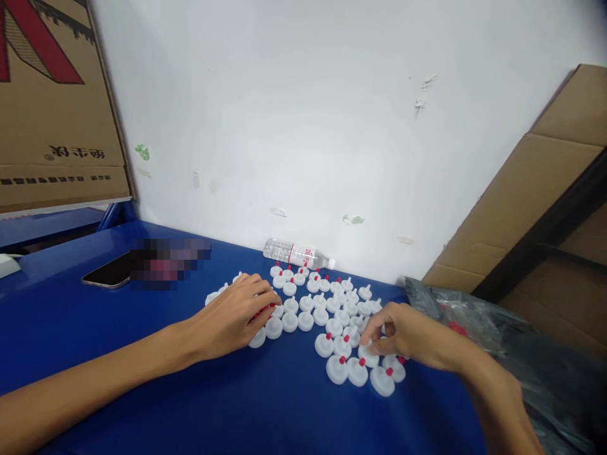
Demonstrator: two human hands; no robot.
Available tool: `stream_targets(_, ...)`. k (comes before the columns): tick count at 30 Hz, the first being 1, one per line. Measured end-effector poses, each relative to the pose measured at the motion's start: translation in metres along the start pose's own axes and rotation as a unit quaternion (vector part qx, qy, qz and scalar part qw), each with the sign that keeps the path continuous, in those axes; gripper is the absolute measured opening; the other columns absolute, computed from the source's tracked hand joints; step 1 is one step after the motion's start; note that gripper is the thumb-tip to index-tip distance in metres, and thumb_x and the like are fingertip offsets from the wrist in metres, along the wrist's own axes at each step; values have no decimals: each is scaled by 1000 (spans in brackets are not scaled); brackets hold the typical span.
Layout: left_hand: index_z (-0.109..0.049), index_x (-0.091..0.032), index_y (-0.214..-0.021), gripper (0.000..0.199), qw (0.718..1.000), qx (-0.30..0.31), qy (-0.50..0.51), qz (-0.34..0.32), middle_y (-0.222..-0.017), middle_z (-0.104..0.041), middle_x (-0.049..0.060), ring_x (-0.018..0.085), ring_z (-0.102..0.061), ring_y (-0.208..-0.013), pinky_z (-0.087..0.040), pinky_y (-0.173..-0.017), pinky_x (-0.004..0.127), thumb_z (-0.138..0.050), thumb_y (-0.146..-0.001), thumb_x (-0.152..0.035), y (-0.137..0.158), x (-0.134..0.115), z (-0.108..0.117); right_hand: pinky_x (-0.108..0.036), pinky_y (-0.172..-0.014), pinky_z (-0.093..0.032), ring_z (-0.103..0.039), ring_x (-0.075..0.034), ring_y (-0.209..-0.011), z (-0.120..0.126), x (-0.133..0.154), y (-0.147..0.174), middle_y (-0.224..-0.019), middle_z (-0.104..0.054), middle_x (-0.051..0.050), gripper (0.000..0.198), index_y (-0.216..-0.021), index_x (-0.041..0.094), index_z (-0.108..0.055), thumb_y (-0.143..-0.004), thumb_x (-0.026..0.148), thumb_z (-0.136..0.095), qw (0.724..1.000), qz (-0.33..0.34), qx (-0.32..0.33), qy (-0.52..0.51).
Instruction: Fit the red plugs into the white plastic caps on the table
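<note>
Many small white round plastic pieces, each with a short nozzle, stand in a spread on the blue table. Some, such as this white piece near the front, wear a small red cap on the nozzle; others are bare. My left hand rests over the left part of the spread, fingers curled, with several red caps showing beneath them. At the right front, my right hand pinches a white round piece between thumb and fingers. The top of that piece is hidden by the fingers.
A clear plastic bottle lies on its side against the white wall. A phone lies at the left beside a blurred patch. Cardboard stands at the left, with more cardboard and a dark plastic bag at the right.
</note>
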State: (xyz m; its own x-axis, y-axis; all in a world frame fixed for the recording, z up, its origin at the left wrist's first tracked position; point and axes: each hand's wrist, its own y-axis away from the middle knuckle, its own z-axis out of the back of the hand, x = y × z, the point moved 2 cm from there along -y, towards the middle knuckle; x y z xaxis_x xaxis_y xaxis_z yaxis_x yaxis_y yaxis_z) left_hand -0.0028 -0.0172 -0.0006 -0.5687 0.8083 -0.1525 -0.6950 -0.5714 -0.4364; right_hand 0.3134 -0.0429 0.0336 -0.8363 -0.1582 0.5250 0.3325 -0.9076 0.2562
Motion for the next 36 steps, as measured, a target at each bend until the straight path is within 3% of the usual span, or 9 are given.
stream_targets(7, -65, -20, -108, 20, 1000, 9, -3, 6, -100, -66, 5, 21, -53, -90, -35, -82, 38, -46, -102, -17, 1, 0, 0, -26, -57, -43, -63, -19, -67, -2, 5, 1, -79, -76, -5, 17, -85, 20, -82, -73, 28, -72, 1000, -14, 14, -18)
stream_targets(11, -66, -20, -108, 20, 1000, 7, -6, 8, -100, -66, 5, 21, -54, -90, -36, -83, 38, -47, -102, -17, 1, 0, 0, -25, -54, -41, -60, -16, -61, -3, 4, 1, -76, -75, -4, 20, -87, 20, -82, -71, 27, -73, 999, -26, 23, -21)
stream_targets(20, -65, -19, -112, 24, 999, 20, -30, 25, -100, -67, 6, 23, -55, -92, -38, -84, 39, -44, -102, -17, 0, 2, 0, -25, -57, -39, -53, -15, -66, 0, 13, -3, -85, -72, -3, 28, -97, 24, -81, -77, 43, -76, 1000, 13, -20, 13)
stream_targets(26, -64, -17, -114, 29, 999, 25, -27, 32, -99, -68, 7, 24, -57, -94, -40, -84, 41, -39, -101, -12, 0, 5, 0, -27, -61, -42, -58, -18, -73, -13, 16, -14, -90, -72, -3, 16, -89, 27, -82, -78, 37, -76, 998, 60, -15, 15)
stream_targets(31, -63, -16, -115, 33, 999, 6, -11, 29, -105, -67, 8, 24, -56, -96, -40, -83, 41, -36, -97, -7, 0, 3, 3, -29, -69, -47, -62, -18, -79, -5, 20, -8, -98, -72, -1, 17, -90, 28, -76, -87, 43, -69, 993, 81, -81, 32)
stream_targets(36, -62, -18, -111, 26, 999, -33, 20, 24, -103, -66, 6, 22, -54, -95, -39, -84, 40, -38, -102, -14, -1, -3, 8, -30, -75, -53, -67, -19, -91, -3, 36, -4, -108, -70, -3, 21, -102, 26, -62, -99, 45, -52, 975, 119, -182, -45)
